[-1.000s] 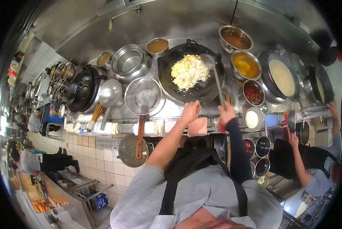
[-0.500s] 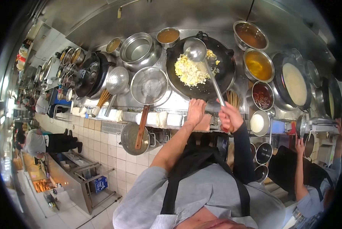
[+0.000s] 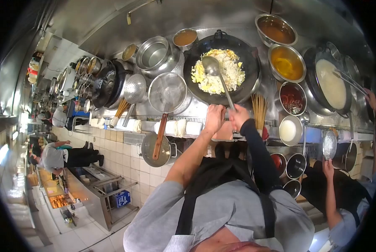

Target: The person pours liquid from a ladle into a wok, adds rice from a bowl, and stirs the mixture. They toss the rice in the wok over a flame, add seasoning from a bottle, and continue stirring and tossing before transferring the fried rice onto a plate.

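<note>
My right hand (image 3: 239, 118) is clenched on the ladle (image 3: 223, 84) handle; its butt end is hidden in my fist. My left hand (image 3: 215, 117) is clenched on the near edge of the wok (image 3: 249, 54), knuckles up; the exact grip point is covered by my fingers. Hands side by side, both forearms reaching forward and converging, elbows bent. Right forearm in a dark sleeve, left bare.

Pink cloth (image 3: 225, 132) just nearer than the hands, partly covered. White-and-yellow crumbly food (image 3: 232, 73) sits in the wok, ladle bowl over its left part, hiding what's under it. Mesh strainer (image 3: 167, 90) left of the wok, bundle of thin sticks (image 3: 259, 111) to the right, bowl of yellow liquid (image 3: 286, 63) farther right. Co-worker's hand (image 3: 328, 169) at far right; that body is cut off by the lens edge.
</note>
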Available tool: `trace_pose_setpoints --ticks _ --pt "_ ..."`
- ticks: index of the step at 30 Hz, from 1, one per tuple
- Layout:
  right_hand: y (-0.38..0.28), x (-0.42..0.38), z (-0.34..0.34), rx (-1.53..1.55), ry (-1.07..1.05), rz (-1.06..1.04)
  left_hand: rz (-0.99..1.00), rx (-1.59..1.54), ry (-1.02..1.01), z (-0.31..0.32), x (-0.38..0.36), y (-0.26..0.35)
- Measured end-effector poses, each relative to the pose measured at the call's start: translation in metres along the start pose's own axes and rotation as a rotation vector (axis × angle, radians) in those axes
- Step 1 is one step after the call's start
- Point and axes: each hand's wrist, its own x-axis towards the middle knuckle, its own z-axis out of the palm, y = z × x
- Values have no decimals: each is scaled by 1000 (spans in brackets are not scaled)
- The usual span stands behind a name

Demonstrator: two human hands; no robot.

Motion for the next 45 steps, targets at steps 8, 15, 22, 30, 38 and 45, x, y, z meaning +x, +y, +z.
trace_pose_setpoints --ticks 8,15,22,30,38,45 --pt "-30 -95 -21 367 104 418 -27 -2 20 3 -1 5" --pt "-14 -51 -99 625 -29 365 -60 -54 18 -2 2 7" --pt "-49 -9 10 -1139 246 38 39 -30 -208 -3 9 -21" --pt "-150 -242 5 -849 -65 -102 37 -159 -118 -119 -14 68" --pt "-50 -164 7 -1085 211 -31 4 -188 -264 -38 -47 13" --pt "-63 -184 60 -910 295 -149 100 -192 -425 -49 -146 6"
